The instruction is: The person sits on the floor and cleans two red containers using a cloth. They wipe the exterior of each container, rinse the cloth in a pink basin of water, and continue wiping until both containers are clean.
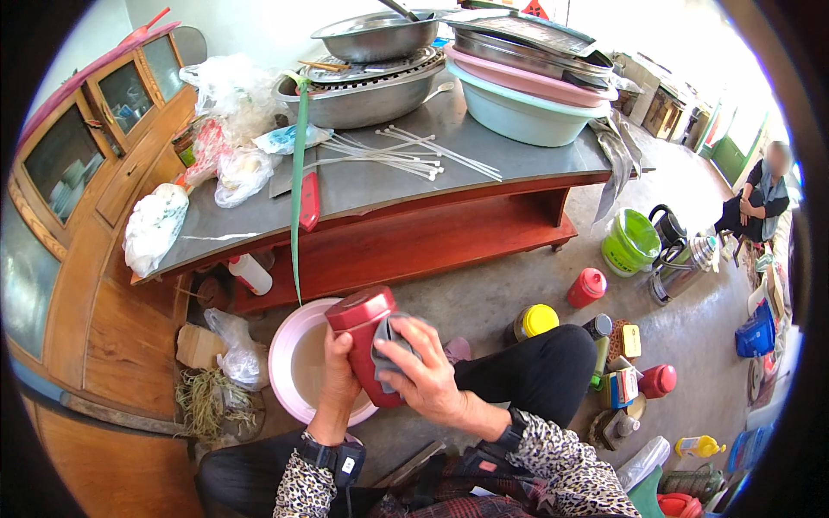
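Observation:
My left hand (338, 375) grips a red lidded canister (364, 337) by its left side, tilted above a pink plastic basin (283, 353) of cloudy water. With my right hand (424, 372), a dark grey cloth (386, 349) is pressed against the canister's right side; the fingers are slightly blurred. The basin stands on the floor between my legs and the wooden cabinet. How much water it holds cannot be told.
A table (363, 194) ahead carries steel basins, plastic bags, white cable ties (408, 155) and a red-handled knife (309, 202). Jars and boxes stand right of my knee, near a red canister (587, 287), a green bucket (630, 243) and a thermos (686, 265). A person (758, 194) sits far right.

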Demonstrator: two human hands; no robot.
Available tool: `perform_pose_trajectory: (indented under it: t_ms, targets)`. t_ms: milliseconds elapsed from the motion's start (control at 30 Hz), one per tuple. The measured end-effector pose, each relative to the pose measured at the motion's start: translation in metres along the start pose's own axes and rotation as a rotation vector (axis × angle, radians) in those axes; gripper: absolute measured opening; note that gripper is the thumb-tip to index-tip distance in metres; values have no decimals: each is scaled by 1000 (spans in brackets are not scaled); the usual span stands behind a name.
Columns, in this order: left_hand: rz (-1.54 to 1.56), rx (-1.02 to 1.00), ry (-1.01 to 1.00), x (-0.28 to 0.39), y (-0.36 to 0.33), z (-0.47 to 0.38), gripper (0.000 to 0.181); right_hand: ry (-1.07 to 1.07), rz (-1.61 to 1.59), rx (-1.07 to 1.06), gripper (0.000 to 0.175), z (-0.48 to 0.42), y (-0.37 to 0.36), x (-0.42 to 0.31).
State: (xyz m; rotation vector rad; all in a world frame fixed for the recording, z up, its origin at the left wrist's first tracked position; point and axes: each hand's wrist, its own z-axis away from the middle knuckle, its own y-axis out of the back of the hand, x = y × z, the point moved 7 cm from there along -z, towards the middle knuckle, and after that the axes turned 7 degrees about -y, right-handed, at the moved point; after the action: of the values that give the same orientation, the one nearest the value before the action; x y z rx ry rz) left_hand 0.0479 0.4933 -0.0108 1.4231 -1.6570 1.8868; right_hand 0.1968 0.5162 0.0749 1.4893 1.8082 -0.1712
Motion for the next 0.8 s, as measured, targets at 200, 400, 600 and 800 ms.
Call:
perform_pose_trajectory:
  t_ms: [200, 400, 600, 800]
  targets:
    - [10, 90, 54, -8, 3, 13, 73, -355, -361, -13, 25, -40, -4, 54]
    - [27, 121, 19, 16, 25, 12, 76, -651, -630, -202, 35, 16, -24, 63]
    - [-4, -147, -62, 32, -13, -8, 74, -1118, -1476, -173, 45, 40, -51, 92]
    - [-619, 104, -171, 51, -16, -7, 60, -974, -1309, -3, 51, 24, -35, 102]
